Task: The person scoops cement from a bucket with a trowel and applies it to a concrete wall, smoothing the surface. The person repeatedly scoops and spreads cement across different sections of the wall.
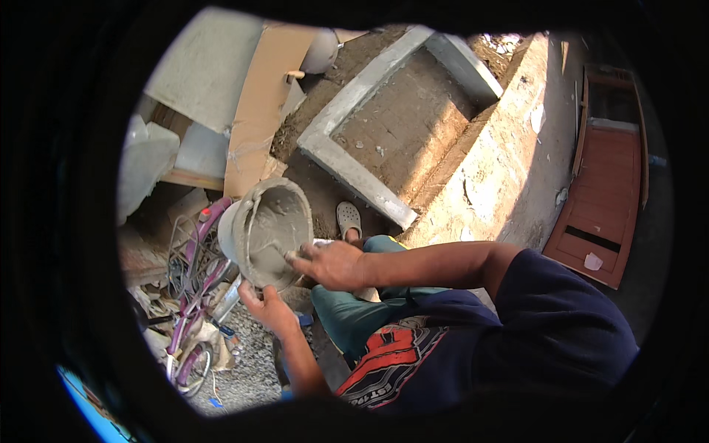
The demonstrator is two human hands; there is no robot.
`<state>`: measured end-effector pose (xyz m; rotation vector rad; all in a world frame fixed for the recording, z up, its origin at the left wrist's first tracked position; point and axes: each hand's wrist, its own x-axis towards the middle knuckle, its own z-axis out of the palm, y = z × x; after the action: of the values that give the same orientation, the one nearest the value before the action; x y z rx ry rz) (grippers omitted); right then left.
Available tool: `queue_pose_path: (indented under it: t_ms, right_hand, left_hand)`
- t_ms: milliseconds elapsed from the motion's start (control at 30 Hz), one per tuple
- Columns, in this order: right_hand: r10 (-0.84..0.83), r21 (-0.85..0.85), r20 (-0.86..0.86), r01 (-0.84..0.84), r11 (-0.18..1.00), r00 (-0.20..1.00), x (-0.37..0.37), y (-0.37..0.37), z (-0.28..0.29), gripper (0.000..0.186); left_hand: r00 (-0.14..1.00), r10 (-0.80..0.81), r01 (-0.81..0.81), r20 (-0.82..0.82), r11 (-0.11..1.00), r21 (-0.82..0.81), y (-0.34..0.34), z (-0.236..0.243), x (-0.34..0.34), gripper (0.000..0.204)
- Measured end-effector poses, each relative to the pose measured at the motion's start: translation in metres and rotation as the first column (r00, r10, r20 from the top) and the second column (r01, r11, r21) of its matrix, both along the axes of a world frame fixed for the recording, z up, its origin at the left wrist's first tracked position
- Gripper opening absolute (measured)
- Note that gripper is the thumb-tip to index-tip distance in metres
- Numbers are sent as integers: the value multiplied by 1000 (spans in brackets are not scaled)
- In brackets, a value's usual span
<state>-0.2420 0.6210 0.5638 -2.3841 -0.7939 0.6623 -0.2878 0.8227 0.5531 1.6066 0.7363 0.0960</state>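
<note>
A grey plastic bucket (230, 229) is tilted toward me, with wet grey cement (270, 229) coating its inside. My left hand (269, 310) grips the bucket at its lower edge. My right hand (329, 264) reaches to the bucket's right side, its cement-smeared fingers bent at the opening; what they hold, if anything, is too unclear to name. My sandalled foot (348, 218) shows just beyond the bucket.
A rectangular concrete frame (326, 141) lies ahead beside a sunlit ledge (480, 199). Reddish-brown door panels (594, 207) are at right. Cardboard (251, 111), pale sheets (185, 66), a fallen purple bicycle (203, 232) and gravel (229, 380) with scraps fill the left.
</note>
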Motion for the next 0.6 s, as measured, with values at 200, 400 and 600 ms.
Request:
queue_pose_path:
  t_ms: [200, 400, 600]
  right_hand:
    - [9, -22, 71, -8, 1000, 997, 45, -65, 76, 50]
    - [-115, 19, 81, 114, 993, 990, 47, -94, 127, 43]
    - [-452, 184, 178, 422, 888, 874, 52, -89, 157, 41]
  left_hand:
    - [987, 159, -160, -31, 987, -24, -18, 110, 34, 55]
    - [994, 32, -37, 100, 998, 47, -45, 155, 74, 52]
    - [970, -141, 122, 196, 987, 107, -36, 167, 107, 50]
